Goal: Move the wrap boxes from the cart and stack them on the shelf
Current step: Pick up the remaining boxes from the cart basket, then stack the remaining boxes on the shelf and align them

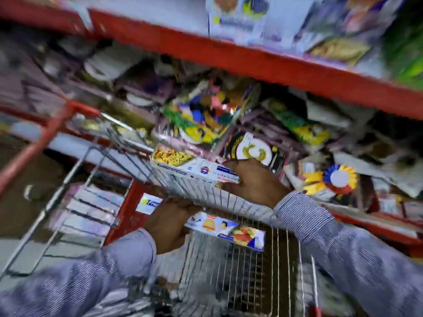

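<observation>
A: Sleeves nearest the lens, striped woven cloth, both blurred. Beyond them the cart (229,259), thin wire mesh with a red handle, sits under both hands. Shelf (274,72) is past it, red painted steel edges, packed with glossy party packs.

B: Hands?

A: Right hand (256,181) has its grip clamped on the near end of a wrap box (194,168), long slim printed carton, held above the cart's far rim and just short of the shelf clutter. Left hand (169,223) has its grip closed on the end of a second wrap box (229,229), same carton shape, low over the cart mesh, below and nearer than the right one.

B: Risks?

A: Judgement only. Both boxes are held by one end, so the free end can droop or twist out; smooth card gives little friction. Shelf space beyond the right grip looks crowded with loose foil packs and a paper rosette (338,179), so pushing in could knock those off or leave the box tilted, bad base for a stack. Lower box could snag on the wire rim when lifted. Frame is motion-blurred, fine contact unclear.
</observation>
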